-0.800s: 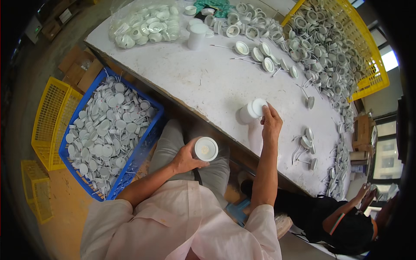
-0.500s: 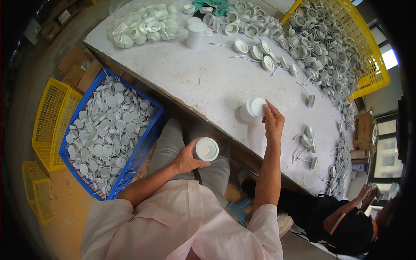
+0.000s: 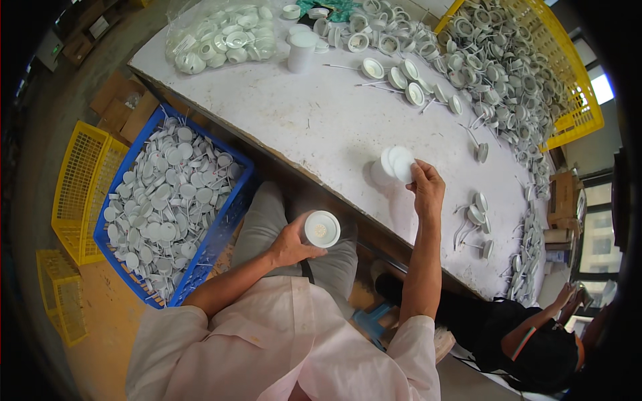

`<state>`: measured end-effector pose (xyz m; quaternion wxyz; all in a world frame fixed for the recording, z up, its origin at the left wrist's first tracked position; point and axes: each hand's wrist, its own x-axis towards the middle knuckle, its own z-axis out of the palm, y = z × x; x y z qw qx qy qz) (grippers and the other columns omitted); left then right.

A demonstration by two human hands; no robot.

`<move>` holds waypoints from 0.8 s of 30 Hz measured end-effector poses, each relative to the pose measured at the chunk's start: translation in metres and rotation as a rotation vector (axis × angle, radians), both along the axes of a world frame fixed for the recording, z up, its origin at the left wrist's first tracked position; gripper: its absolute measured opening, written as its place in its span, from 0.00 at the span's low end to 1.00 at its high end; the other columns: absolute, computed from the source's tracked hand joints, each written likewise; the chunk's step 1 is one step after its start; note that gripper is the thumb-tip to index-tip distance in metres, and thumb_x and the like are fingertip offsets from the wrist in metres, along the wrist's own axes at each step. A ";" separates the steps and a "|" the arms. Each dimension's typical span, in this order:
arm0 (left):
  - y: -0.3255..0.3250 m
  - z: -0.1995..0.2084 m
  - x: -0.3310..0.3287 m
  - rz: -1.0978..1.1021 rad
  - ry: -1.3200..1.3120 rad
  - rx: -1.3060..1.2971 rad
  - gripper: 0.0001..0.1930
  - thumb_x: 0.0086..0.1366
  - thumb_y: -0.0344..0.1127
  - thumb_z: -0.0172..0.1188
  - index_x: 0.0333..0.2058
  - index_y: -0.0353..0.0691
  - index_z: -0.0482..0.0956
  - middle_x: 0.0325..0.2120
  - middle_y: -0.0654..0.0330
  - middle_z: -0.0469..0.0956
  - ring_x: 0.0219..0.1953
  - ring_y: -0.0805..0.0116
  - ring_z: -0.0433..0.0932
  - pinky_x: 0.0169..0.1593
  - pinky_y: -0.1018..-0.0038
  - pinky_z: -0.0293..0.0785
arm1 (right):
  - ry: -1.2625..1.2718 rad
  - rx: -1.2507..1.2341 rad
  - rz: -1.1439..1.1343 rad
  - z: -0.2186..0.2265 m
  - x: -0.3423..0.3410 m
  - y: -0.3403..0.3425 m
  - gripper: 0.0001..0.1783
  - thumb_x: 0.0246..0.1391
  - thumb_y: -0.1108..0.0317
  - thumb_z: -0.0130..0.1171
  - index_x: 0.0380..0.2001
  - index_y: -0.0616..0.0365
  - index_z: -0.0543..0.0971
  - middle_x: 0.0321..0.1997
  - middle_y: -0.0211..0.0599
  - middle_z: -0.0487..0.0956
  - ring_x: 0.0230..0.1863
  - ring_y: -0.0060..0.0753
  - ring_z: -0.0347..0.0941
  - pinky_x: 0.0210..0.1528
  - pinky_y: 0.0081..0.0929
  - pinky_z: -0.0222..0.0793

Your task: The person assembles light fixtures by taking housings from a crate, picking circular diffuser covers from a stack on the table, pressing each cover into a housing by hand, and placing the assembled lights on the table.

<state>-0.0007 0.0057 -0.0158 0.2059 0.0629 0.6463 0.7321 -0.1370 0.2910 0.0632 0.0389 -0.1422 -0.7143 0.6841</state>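
Observation:
Over my lap, my left hand (image 3: 293, 243) is wrapped round a white round lamp housing (image 3: 329, 241). Its open face points up and shows a pale yellowish round insert in the middle. At the table's near edge, my right hand (image 3: 428, 186) pinches the rim of a thin white disc (image 3: 404, 170) between thumb and fingers. That disc overlaps the top of a white cylinder-shaped stack (image 3: 380, 175) standing on the table; whether the two touch I cannot tell. A similar white stack (image 3: 301, 59) stands farther back.
A blue crate (image 3: 209, 242) full of white round parts with wires stands at my left, beside yellow crates (image 3: 72, 194). On the table (image 3: 267, 113) lie a clear bag (image 3: 221, 41) of white cups and several wired lamp parts (image 3: 414, 93). At right, a co-worker (image 3: 535, 341) in black sits.
My right hand has shifted slightly right, and the disc in it has slid toward the right side of the stack's top. My left hand stays almost in place with the lamp housing.

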 end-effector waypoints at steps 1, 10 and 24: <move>0.000 0.000 0.000 0.000 0.009 0.002 0.44 0.47 0.26 0.71 0.60 0.31 0.54 0.51 0.59 0.67 0.55 0.71 0.66 0.58 0.74 0.64 | -0.002 0.030 -0.013 0.002 0.002 -0.001 0.12 0.54 0.65 0.61 0.37 0.63 0.78 0.30 0.31 0.77 0.25 0.18 0.70 0.25 0.16 0.68; 0.000 0.002 0.003 0.027 0.002 0.026 0.43 0.45 0.27 0.72 0.58 0.32 0.58 0.50 0.58 0.70 0.54 0.70 0.68 0.57 0.73 0.65 | 0.001 -0.076 -0.089 -0.010 0.021 0.016 0.12 0.55 0.66 0.59 0.40 0.60 0.76 0.29 0.29 0.77 0.28 0.16 0.70 0.25 0.14 0.66; 0.009 0.029 -0.024 -0.023 0.003 -0.052 0.42 0.47 0.21 0.68 0.60 0.35 0.55 0.48 0.58 0.72 0.47 0.71 0.74 0.48 0.74 0.75 | -0.115 -0.463 -0.063 -0.047 0.127 -0.054 0.07 0.54 0.71 0.59 0.36 0.61 0.76 0.30 0.32 0.79 0.27 0.19 0.75 0.26 0.14 0.70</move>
